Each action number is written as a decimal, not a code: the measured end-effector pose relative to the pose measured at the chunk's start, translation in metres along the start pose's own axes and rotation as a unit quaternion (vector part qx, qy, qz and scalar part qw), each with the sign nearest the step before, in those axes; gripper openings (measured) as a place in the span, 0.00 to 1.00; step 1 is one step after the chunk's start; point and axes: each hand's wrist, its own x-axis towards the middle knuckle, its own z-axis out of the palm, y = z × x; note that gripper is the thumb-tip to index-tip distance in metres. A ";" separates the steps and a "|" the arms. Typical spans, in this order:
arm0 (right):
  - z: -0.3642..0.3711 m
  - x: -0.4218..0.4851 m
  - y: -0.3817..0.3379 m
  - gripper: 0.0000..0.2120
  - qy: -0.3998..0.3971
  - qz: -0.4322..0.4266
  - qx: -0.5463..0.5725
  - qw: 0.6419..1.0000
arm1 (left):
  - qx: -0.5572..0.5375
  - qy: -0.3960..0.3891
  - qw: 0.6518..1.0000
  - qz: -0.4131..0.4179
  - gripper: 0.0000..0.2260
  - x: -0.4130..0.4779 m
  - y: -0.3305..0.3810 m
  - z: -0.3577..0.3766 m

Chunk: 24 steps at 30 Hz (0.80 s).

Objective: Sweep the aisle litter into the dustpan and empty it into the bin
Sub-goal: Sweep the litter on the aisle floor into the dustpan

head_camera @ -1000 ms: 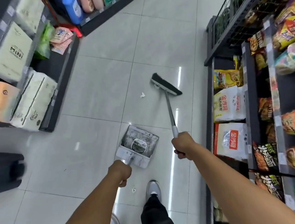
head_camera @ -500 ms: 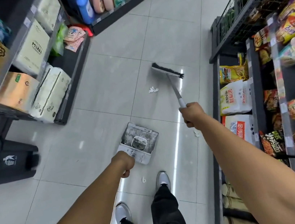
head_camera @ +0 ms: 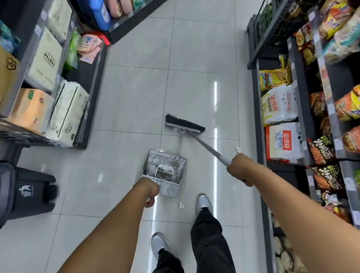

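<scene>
We see grimy grey dustpan (head_camera: 166, 169) mid-aisle, left hand (head_camera: 149, 191) fisted at its handle; right hand (head_camera: 240, 167) grips broom (head_camera: 185, 125). Paper scrap (head_camera: 181, 205) on pale tiled floor (head_camera: 140, 91), bin (head_camera: 13, 192) at left edge.

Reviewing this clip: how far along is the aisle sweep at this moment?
Midway. Done: the dustpan already holds some debris. In hand: the left hand grips the dustpan, the right hand the broom, whose head sits just beyond the pan's mouth. Left: a paper scrap near the shoe and another by the right shelf; the bin stands shut.
</scene>
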 end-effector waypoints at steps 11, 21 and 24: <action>0.004 -0.049 -0.029 0.10 0.073 -0.062 0.020 0.995 | 0.006 -0.036 0.999 -0.020 0.13 -0.029 -0.060 0.003; 0.097 -0.082 0.063 0.16 0.045 -0.006 -0.061 0.997 | 0.067 -0.041 0.997 -0.016 0.11 -0.036 -0.112 -0.006; 0.055 -0.095 0.080 0.15 0.077 0.003 -0.039 0.996 | 0.078 -0.058 0.995 -0.028 0.07 -0.039 -0.109 -0.006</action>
